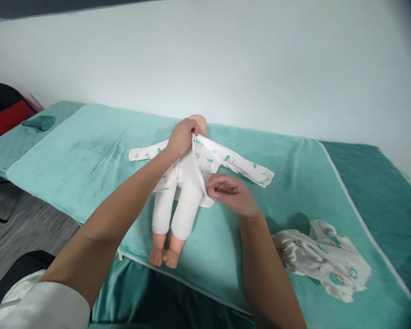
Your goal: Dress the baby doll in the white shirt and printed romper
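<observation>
A baby doll with a white cloth body lies on its back, head toward the wall and bare feet toward me. Its arms are inside a white printed baby shirt, whose front is open over the chest. At the neck, my left hand is closed on the shirt's collar edge and partly covers the doll's head. Lower down, my right hand pinches the front edge of the shirt near its hem. Both sleeves stretch out sideways.
A crumpled white printed garment lies to the right on the green padded bed. The bed has a face hole at its left end. A white wall stands behind, and a black and red chair at the far left.
</observation>
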`<action>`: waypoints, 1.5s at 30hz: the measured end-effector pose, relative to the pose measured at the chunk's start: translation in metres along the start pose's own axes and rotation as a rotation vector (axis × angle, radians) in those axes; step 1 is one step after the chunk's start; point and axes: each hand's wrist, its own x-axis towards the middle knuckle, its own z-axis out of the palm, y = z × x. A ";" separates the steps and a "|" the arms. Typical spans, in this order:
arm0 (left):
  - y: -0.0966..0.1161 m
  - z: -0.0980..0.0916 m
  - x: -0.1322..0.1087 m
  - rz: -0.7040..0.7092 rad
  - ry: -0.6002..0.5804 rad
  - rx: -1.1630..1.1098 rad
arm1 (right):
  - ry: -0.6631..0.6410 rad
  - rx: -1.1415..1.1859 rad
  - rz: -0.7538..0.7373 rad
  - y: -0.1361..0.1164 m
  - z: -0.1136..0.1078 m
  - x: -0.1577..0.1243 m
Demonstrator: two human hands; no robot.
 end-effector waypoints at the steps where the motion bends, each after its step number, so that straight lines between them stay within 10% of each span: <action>1: -0.002 0.000 -0.002 -0.015 0.005 0.004 | -0.021 0.003 -0.019 0.000 -0.001 -0.001; 8: -0.009 -0.006 -0.016 -0.146 0.091 0.029 | 0.199 -0.144 -0.003 0.002 -0.001 0.007; 13: -0.005 -0.016 -0.024 -0.348 -0.103 0.090 | 0.086 -0.587 -0.068 -0.003 0.014 0.008; 19: 0.004 -0.022 -0.015 -0.251 -0.184 0.071 | 0.038 -0.951 -0.187 -0.010 0.033 0.003; 28: 0.020 -0.002 0.000 -0.149 -0.082 -0.134 | -0.020 -0.692 -0.227 -0.019 0.030 0.000; 31: 0.009 0.000 -0.013 -0.093 -0.006 -0.167 | 0.093 -0.575 -0.118 -0.018 0.024 0.000; 37: -0.042 -0.010 -0.071 -0.227 0.243 -0.172 | 0.719 -0.699 0.260 0.011 -0.005 0.005; 45: -0.072 -0.002 -0.132 -0.449 0.068 -0.599 | 0.597 -0.546 0.310 0.040 -0.008 0.024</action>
